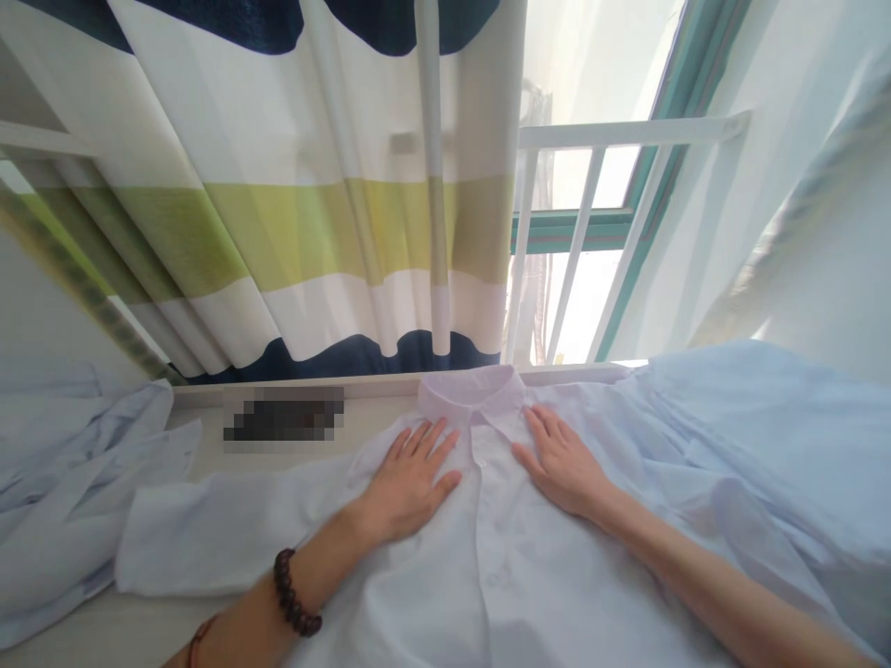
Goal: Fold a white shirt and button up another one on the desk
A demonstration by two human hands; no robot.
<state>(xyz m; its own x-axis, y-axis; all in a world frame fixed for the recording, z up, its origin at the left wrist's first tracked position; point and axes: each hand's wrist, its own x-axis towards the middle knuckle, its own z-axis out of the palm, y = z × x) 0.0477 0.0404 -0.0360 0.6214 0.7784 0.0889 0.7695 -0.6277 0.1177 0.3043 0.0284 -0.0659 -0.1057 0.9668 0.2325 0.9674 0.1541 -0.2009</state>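
Note:
A white button-up shirt lies spread front-up on the table, its collar toward the window. My left hand rests flat on the shirt's chest just left of the button placket, fingers stretched out. My right hand lies flat on the chest just right of the placket, fingers also spread. A dark bead bracelet circles my left wrist. The shirt's left sleeve stretches out across the tabletop. Neither hand holds anything.
More pale shirts lie heaped at the left and at the right. A striped curtain hangs behind the table, beside a window with a white railing. A blurred patch sits by the sill.

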